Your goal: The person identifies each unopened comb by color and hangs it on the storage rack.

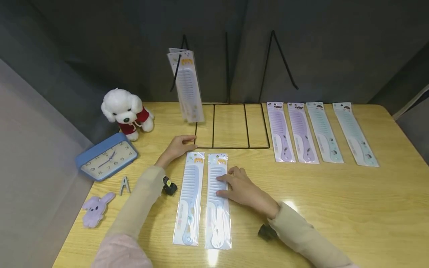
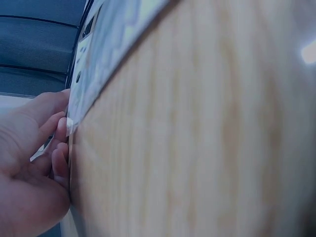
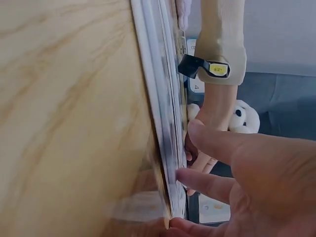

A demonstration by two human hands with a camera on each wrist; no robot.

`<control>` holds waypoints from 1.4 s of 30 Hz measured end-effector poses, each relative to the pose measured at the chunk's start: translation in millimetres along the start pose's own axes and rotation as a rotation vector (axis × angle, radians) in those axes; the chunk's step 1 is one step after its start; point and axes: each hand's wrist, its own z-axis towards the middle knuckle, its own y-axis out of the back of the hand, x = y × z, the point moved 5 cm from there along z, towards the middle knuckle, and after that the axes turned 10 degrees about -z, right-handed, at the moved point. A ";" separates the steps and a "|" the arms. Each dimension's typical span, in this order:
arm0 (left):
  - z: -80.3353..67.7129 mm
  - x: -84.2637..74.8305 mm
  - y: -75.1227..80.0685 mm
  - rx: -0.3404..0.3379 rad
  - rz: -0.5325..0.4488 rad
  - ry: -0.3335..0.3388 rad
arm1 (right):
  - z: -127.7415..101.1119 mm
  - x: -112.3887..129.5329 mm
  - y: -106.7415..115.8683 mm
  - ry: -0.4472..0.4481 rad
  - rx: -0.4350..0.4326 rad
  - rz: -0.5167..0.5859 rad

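Far to the left of the left hand (image 1: 177, 148) lie a blue clock (image 1: 106, 156), a white plush dog (image 1: 125, 111), a small clip (image 1: 124, 185) and a lilac plush rabbit (image 1: 95, 210) on the bench (image 1: 352, 208). That hand lies flat with relaxed fingers, touching the near left corner of the black wire rack (image 1: 231, 126), gripping nothing; packaged combs (image 1: 187, 85) hang upright on the rack's left peg just beyond it. Between the two hands lies the left packaged comb (image 1: 189, 199), its long axis running away from the person, handle end nearest them. Beside it, touching edge to edge, the right packaged comb (image 1: 218, 203) lies the same way, and the right hand (image 1: 241, 188) presses its teeth section with straight fingers, not clenched. Well to the right of that hand, four more packaged combs (image 1: 321, 132) lie side by side, header cards pointing away.
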 end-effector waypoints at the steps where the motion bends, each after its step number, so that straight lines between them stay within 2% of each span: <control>1: 0.3 -1.6 0.7 -0.003 0.003 -0.001 | -0.9 -0.7 1.6 0.001 -0.009 -0.008; 7: 4.0 -4.2 3.9 -0.013 0.003 0.010 | -10.9 -0.6 9.7 0.015 -0.035 -0.091; 10: 4.5 -4.1 3.8 -0.015 0.001 0.006 | -18.6 1.1 10.3 0.000 -0.030 -0.090; 17: 0.8 -0.1 1.9 -0.006 0.006 0.004 | -39.6 1.1 1.3 -0.087 -0.009 0.054; 22: 0.0 -0.2 1.5 -0.010 -0.009 -0.008 | -44.3 -1.2 -1.2 -0.115 -0.010 0.149; 25: 0.0 -0.5 1.4 -0.015 -0.007 -0.019 | -44.8 -2.0 1.8 -0.142 -0.014 0.258; 28: -0.4 0.1 0.7 -0.016 -0.008 -0.023 | -45.9 -0.5 13.2 -0.161 -0.069 0.341; 31: -0.9 1.0 -0.4 -0.012 -0.004 -0.021 | -44.6 5.8 31.6 -0.089 -0.164 0.372; 36: 0.2 1.6 -0.3 -0.015 0.005 -0.013 | -33.5 23.8 65.7 0.109 -0.320 0.372; 42: 2.1 0.8 1.1 -0.036 -0.008 -0.079 | -13.7 54.8 104.8 0.276 -0.431 0.324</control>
